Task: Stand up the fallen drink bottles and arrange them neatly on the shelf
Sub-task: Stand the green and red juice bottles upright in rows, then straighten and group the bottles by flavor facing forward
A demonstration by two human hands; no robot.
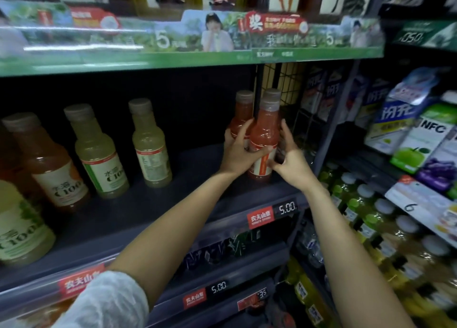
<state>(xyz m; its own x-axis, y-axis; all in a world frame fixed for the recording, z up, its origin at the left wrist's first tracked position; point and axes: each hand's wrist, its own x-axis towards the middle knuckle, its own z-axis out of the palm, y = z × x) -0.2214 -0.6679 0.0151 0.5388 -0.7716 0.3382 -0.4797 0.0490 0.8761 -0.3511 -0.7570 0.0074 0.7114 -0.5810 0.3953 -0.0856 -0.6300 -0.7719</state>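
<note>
Left hand (238, 152) fingers and right hand (288, 154) fingers curl round upright red bottle (264, 132) on shelf (197, 199).

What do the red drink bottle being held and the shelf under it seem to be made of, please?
The red drink bottle looks like clear, glossy plastic: the drink shows through and light glints on its shoulder. Its cap seems a matte, brownish plastic. The shelf looks like dark painted metal with a dull finish, though blur leaves that open.
</note>
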